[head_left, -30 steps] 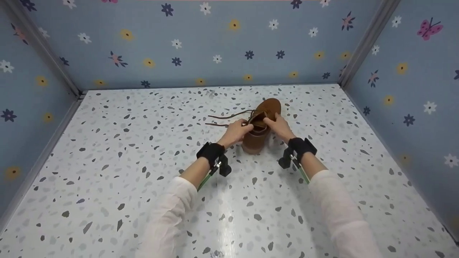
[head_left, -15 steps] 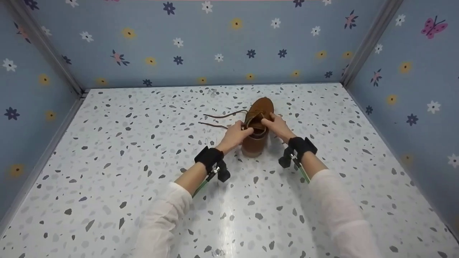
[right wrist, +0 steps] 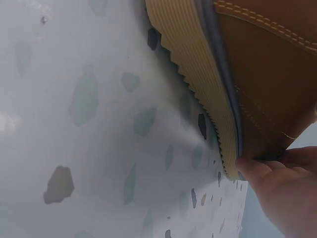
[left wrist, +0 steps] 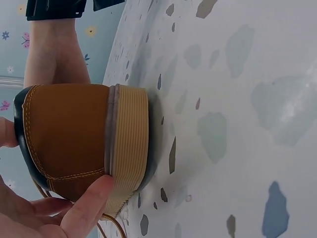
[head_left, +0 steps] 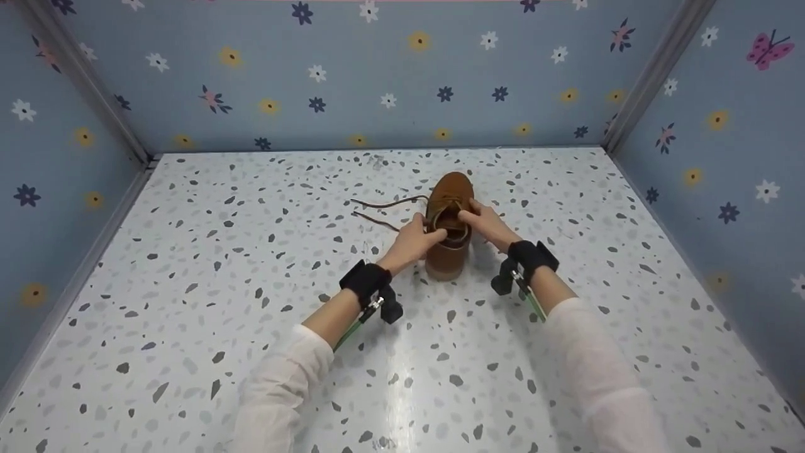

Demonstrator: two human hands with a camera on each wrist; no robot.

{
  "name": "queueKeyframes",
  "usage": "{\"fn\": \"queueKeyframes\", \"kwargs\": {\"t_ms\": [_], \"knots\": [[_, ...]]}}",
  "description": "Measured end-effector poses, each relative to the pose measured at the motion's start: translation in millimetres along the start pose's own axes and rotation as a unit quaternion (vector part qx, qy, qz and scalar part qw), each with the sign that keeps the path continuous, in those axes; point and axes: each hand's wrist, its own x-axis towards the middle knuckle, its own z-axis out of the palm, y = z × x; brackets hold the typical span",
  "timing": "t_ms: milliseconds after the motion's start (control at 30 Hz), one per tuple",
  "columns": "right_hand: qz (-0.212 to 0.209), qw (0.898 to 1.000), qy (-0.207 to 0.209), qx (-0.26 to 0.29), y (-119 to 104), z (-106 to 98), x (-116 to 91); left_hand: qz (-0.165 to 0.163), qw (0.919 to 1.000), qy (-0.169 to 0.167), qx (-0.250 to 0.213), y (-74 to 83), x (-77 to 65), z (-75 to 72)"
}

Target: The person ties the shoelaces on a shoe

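A booth [head_left: 653, 75] — flowered walls [head_left: 365, 69], speckled white surface [head_left: 207, 270].

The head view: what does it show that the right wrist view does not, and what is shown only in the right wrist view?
Only the head view shows the loose laces, the opening of the brown shoe and the white sleeves.

Only the right wrist view shows the toothed lower edge of the ridged sole and the pale stitching on the side.

Both show the shoe, the right hand touching it, and the speckled surface below.
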Motion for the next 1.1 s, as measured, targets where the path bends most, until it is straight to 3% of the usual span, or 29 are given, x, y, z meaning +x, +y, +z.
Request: {"fn": "queueKeyframes", "kwargs": {"t_ms": [267, 400, 600, 833, 1100], "knots": [[0.002, 1.0, -0.001, 0.014, 1.8, -2.6, -11.4, 0.015, 0.9977, 0.027, 0.06, -1.2, 10.3, -5.0], [0.0, 1.0, 0.002, 0.018, 0.4, -2.0, -14.7, 0.018, 0.9979, 0.037, 0.049, -0.9, 16.8, -6.8], [-0.023, 0.999, 0.027, 0.03, 1.4, 6.0, -14.8, 0.026, 0.9988, 0.023, 0.034, -2.2, 24.6, -3.7], [-0.048, 0.992, 0.008, 0.119, 6.3, 13.5, -14.5, 0.034, 0.998, 0.014, 0.051, -7.3, 27.2, -0.2], [-0.05, 0.991, 0.001, 0.122, 8.2, 12.5, -11.5, 0.048, 0.9979, 0.012, 0.042, -11.0, 25.9, -0.8]]}}
